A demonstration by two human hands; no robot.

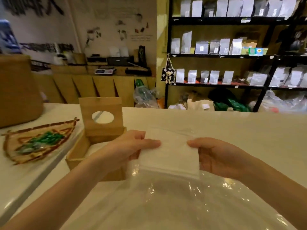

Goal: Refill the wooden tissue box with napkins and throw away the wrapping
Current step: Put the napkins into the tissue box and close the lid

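A white stack of napkins (169,155) is held above the table between my left hand (131,146) and my right hand (216,156), one hand on each side edge. Clear plastic wrapping (191,201) hangs from the stack's near end and spreads over the table toward me. The wooden tissue box (78,155) sits just left of my left hand, open on top. Its lid (102,118), with a round hole, stands upright at the far end of the box. I cannot see into the box.
A woven fan-shaped tray (38,141) with green items lies left of the box. A large wooden container (18,92) stands at far left. The white table (232,130) stretches right. Black shelves (232,55) with silver pouches stand beyond it.
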